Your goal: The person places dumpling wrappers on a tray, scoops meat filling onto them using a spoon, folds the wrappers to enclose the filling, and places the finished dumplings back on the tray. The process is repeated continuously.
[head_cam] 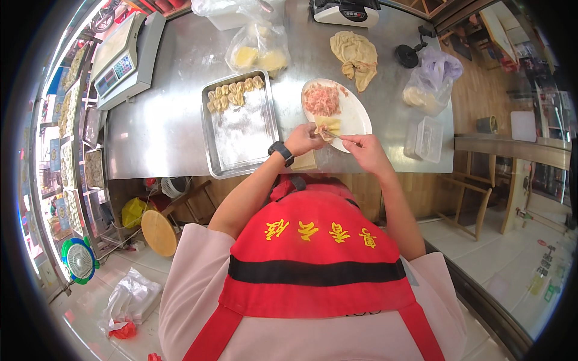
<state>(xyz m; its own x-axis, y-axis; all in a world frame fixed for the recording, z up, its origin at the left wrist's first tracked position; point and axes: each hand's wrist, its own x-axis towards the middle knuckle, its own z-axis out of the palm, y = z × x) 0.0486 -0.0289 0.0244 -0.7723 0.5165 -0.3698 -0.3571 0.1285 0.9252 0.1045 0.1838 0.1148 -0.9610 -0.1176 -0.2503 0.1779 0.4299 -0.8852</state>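
My left hand, with a black watch at its wrist, holds a square yellow dough wrapper over the near edge of a white oval plate. A mound of minced raw meat fills the plate's far left part. In my right hand is a thin utensil, its tip at a bit of meat on the wrapper. Left of the plate lies a rectangular metal tray with several folded dumplings in its far part. Beneath my left hand, a stack of wrappers sits at the table edge, partly hidden.
On the steel table stand a digital scale at left and a bag of yellow dough behind the tray. A crumpled cloth lies beyond the plate. A knotted plastic bag and a clear plastic box are at right.
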